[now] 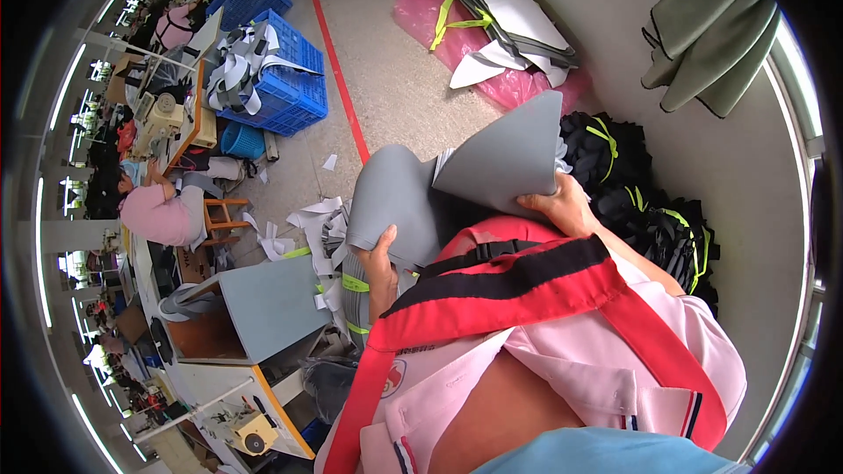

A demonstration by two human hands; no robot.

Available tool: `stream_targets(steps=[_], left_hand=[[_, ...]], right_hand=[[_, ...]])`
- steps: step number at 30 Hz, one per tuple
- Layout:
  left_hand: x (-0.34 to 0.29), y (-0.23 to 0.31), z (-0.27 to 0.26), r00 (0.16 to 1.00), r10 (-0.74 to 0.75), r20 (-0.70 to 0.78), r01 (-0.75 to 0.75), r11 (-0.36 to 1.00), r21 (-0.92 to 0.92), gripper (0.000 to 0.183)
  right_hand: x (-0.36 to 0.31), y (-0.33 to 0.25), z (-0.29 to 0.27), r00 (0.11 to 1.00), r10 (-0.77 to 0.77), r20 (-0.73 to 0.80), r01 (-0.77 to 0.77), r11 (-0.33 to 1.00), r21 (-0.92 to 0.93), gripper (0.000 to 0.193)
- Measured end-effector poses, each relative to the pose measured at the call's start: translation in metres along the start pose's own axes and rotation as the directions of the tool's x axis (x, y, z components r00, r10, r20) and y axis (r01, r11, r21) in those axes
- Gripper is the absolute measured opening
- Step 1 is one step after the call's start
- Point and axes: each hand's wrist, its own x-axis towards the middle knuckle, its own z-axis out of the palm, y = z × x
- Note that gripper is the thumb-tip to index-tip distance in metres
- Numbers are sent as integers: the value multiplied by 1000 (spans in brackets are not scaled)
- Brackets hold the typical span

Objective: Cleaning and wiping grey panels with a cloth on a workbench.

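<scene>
A floppy grey sheet (pixel 399 202), perhaps several layers, bends in front of my body, its right part rising to a raised corner. My left hand (pixel 379 265) is closed on its near left edge, thumb on top. My right hand (pixel 564 208) pinches the right edge below that corner, with its fingers partly hidden behind the material. A dark gap shows under the sheet, beside my red apron (pixel 500 320) with black trim. Below my left hand stands a bundle of grey pieces (pixel 356 298) tied with yellow-green strips.
Black bundles with yellow-green ties (pixel 606 154) lie right, along the wall. White and grey sheets (pixel 514 9) rest on pink plastic ahead. Blue crates (pixel 294 92) hold scraps at left. A person in pink (pixel 162 211) sits by sewing machines. Offcuts (pixel 316 219) litter the floor.
</scene>
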Motion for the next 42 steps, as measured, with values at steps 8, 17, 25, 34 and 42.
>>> stream_targets(steps=[8, 17, 25, 34, 42], left_hand=[[103, 58, 84, 993, -111, -50, 111, 994, -2, 56], [325, 68, 134, 993, -112, 34, 113, 993, -31, 47], [502, 104, 200, 917, -252, 309, 200, 961, 192, 39], [639, 88, 350, 829, -322, 457, 194, 932, 305, 50], [708, 116, 484, 789, -296, 538, 95, 924, 370, 55]], right_hand=[[154, -48, -23, 998, -20, 53, 15, 996, 92, 29], [317, -90, 10, 991, 77, -110, -53, 977, 206, 33], [398, -141, 29, 917, 275, -287, -131, 891, 435, 33], [497, -126, -14, 762, 425, -489, -25, 774, 633, 33], [574, -114, -105, 626, 586, -515, -59, 694, 717, 37]])
